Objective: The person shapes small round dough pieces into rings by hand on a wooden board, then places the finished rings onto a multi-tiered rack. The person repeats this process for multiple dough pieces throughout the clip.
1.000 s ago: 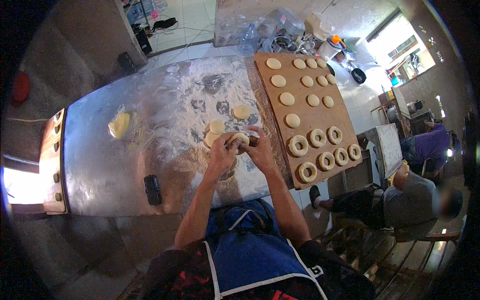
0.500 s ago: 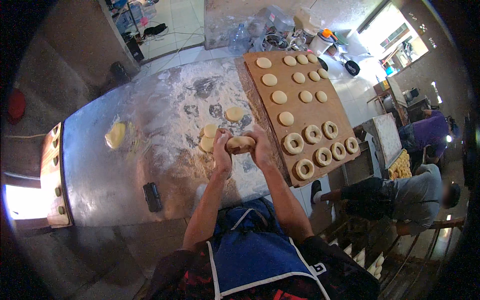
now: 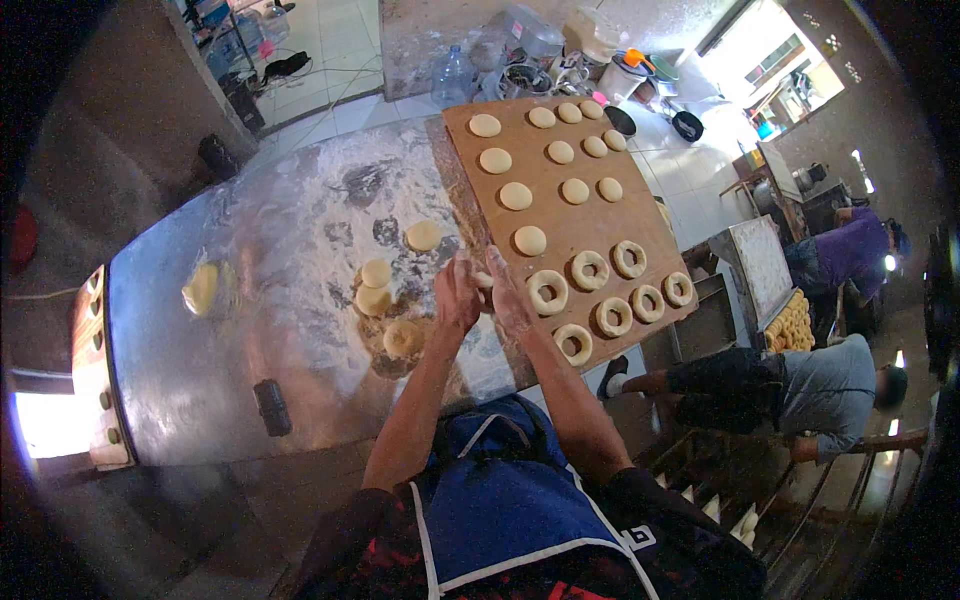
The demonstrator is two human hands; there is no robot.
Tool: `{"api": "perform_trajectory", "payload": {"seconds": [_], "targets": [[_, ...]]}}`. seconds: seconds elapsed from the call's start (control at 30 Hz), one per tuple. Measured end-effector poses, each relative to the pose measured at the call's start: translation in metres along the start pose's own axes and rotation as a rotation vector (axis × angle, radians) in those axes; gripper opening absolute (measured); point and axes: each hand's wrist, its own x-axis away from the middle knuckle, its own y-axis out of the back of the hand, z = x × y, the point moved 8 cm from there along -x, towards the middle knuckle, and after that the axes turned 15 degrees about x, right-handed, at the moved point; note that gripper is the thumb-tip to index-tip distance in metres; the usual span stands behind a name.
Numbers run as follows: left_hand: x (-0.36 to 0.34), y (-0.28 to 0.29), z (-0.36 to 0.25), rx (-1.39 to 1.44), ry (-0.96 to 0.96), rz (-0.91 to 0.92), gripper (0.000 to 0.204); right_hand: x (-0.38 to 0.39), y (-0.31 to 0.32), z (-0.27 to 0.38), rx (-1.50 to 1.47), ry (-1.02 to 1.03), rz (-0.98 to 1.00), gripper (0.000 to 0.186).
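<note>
Between my left hand and my right hand is a dough ring, held nearly edge-on and partly hidden by my fingers. Both hands are closed around it, over the floured table beside the wooden board. To their left lie pale dough rounds, one alone and two overlapping, with a dimpled piece nearer me. On the board are rows of plain rounds and, nearer me, several dough rings.
The metal table holds a dough lump and a dark oblong object; another board is at far left. Two people work at right, near a tray of golden pieces. Pots and containers sit beyond the table.
My hands have moved right toward the board and turned the dough ring edge-on. The dimpled piece now shows left of them. The view has shifted, and the person in grey has changed posture.
</note>
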Motion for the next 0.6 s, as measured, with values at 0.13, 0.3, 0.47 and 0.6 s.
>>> {"api": "perform_trajectory", "payload": {"seconds": [0.13,0.3,0.47,0.6], "targets": [[-0.001,-0.034,0.023,0.175,0.005,0.015,0.039,-0.004,0.036,-0.007,-0.12,0.042,-0.078,0.058],[0.014,-0.084,0.006,-0.169,-0.422,0.13,0.042,-0.012,0.077,-0.022,-0.089,0.101,-0.035,0.047],[0.012,-0.119,0.033,-0.517,-0.341,0.105,0.052,-0.026,0.129,-0.042,-0.02,0.183,-0.191,0.05],[0.004,-0.164,0.074,-0.007,-0.18,0.291,0.049,-0.034,0.155,-0.086,-0.203,-0.037,-0.13,0.058]]}}
